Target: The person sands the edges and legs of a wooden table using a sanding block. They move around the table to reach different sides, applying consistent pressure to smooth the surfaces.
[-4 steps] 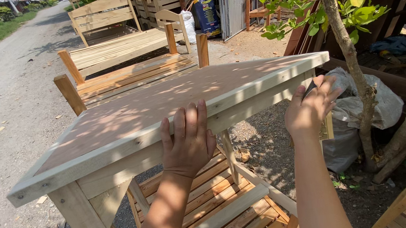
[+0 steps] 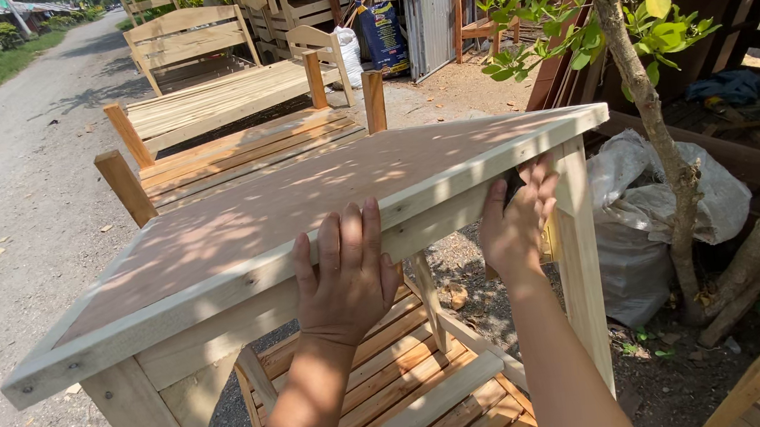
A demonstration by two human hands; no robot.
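Observation:
A pale wooden table [image 2: 240, 223] with a flat brownish top stands in front of me, one corner toward the camera. My left hand [image 2: 345, 278] lies flat against the near side rail under the top's edge, fingers spread and pointing up, holding nothing. My right hand [image 2: 515, 224] is pressed to the same rail farther right, just beside the table's right leg [image 2: 579, 258]. Its fingers curl around a small block [image 2: 547, 245], dark above and yellowish below, mostly hidden by the hand.
Slatted wooden benches [image 2: 233, 154] stand behind the table, and another slatted piece [image 2: 398, 381] lies under it. A thin tree trunk [image 2: 647, 110] and grey sacks [image 2: 634, 215] are on the right. A gravel road [image 2: 10, 186] runs on the left.
My right hand has slid left along the rail, uncovering the table's right leg. My left hand stays in nearly the same place.

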